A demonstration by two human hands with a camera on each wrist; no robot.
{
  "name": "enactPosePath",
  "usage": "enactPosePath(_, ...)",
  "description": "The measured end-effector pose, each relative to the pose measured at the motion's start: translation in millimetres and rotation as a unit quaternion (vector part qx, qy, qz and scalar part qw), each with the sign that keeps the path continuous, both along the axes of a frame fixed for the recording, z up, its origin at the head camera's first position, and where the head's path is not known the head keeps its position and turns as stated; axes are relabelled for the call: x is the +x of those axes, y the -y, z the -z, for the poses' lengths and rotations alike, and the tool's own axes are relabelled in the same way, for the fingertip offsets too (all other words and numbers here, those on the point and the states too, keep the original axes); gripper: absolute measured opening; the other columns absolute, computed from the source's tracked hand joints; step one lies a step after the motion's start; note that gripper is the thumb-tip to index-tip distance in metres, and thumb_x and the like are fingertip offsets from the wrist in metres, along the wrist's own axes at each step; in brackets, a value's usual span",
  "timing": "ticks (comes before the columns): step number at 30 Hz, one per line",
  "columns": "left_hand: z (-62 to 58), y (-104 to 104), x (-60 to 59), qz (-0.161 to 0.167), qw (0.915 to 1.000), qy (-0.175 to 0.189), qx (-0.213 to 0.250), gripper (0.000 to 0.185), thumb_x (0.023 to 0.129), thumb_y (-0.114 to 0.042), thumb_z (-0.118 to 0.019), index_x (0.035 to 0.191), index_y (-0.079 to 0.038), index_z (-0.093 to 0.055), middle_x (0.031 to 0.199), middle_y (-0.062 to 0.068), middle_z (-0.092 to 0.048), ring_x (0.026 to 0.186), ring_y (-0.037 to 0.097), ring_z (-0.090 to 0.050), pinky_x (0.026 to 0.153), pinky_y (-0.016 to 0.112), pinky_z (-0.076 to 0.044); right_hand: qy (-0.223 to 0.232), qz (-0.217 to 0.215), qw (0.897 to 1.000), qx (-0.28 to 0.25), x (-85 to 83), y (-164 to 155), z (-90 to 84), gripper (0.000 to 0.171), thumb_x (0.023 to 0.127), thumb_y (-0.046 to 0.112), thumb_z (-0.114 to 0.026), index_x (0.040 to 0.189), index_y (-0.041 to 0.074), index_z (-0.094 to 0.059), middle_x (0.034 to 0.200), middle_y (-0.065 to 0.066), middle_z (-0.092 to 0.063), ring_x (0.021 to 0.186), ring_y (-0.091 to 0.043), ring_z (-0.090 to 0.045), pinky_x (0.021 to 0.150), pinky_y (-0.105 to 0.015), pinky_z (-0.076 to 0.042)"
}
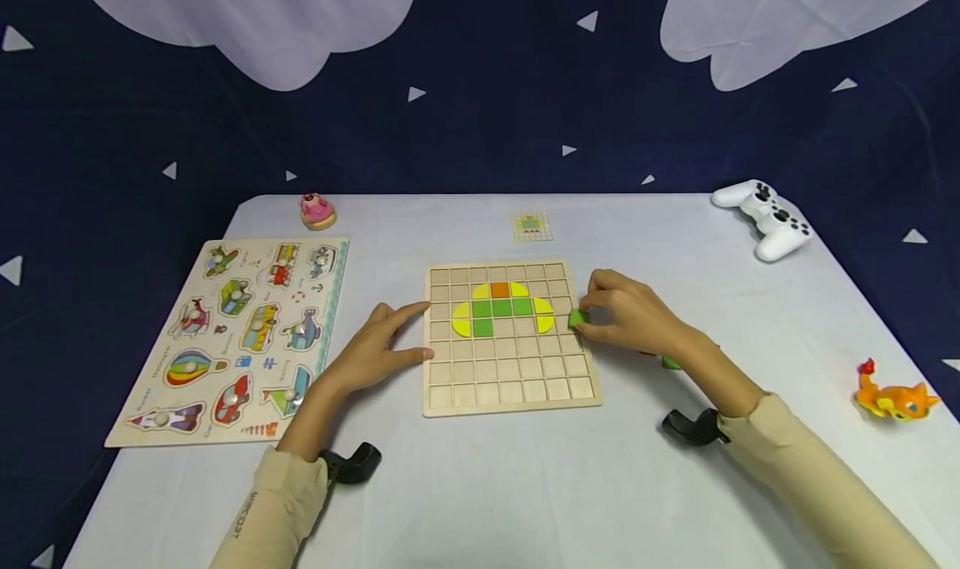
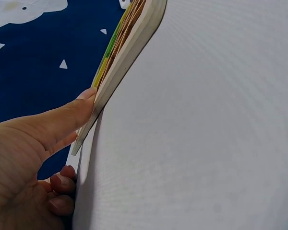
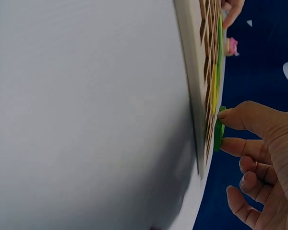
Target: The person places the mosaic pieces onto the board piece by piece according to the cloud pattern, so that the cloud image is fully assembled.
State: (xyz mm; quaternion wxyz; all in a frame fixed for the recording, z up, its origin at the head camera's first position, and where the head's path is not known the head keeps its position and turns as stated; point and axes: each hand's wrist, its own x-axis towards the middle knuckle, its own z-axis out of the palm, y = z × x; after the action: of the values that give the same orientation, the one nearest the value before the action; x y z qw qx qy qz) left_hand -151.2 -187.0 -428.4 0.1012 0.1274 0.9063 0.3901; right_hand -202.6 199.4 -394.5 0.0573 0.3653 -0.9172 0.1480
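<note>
Left hand rests against the left edge of the wooden grid board, index finger and thumb straight along it, probably bracing it so it won't slide; nothing gripped. Right hand pinches a green tile between thumb and index fingertips; tile sits at the board's right edge, over the rim, just beside the yellow-green pattern.

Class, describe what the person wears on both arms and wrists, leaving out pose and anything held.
Both arms wear long beige sleeves; the left sleeve bears dark lettering near its cuff. A black camera mount sits at the left wrist, another at the right. Both hands are bare.
</note>
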Motion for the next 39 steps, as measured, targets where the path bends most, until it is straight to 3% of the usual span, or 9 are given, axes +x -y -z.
enactPosePath(17,1.2,0.2,-0.1,0.001,1.0,-0.002,0.002,0.074,0.087,-0.032,-0.076,0.151,-0.018,-0.043,0.094,0.007,-0.036,0.08,0.02,-0.035,0.073,0.035,-0.032,-0.013,-0.067,0.998,0.003,-2.1,53.2,0.5,0.019,0.078,0.024,-0.08,0.086,0.007,-0.077,0.086,-0.001,-0.053,0.078,-0.014,-0.046,0.07,-0.031,-0.045)
enactPosePath(33,0.5,-2.3,-0.1,0.006,1.0,-0.006,-0.001,0.074,0.087,-0.032,-0.076,0.151,-0.017,-0.043,0.093,0.007,-0.036,0.079,0.019,-0.035,0.071,0.034,-0.032,-0.007,-0.088,0.996,0.003,-4.0,82.0,5.6,0.017,0.081,0.023,-0.079,0.088,0.007,-0.077,0.083,0.0,-0.049,0.075,-0.014,-0.044,0.069,-0.03,-0.043)
enactPosePath(39,-0.1,-1.4,0.3,0.005,1.0,-0.006,-0.001,0.074,0.087,-0.032,-0.076,0.151,-0.017,-0.043,0.093,0.007,-0.036,0.079,0.019,-0.035,0.072,0.034,-0.032,0.037,-0.091,0.995,-0.029,-4.4,84.9,10.8,0.015,0.086,0.018,-0.077,0.092,0.005,-0.073,0.091,-0.003,-0.056,0.077,-0.013,-0.05,0.073,-0.031,-0.047)
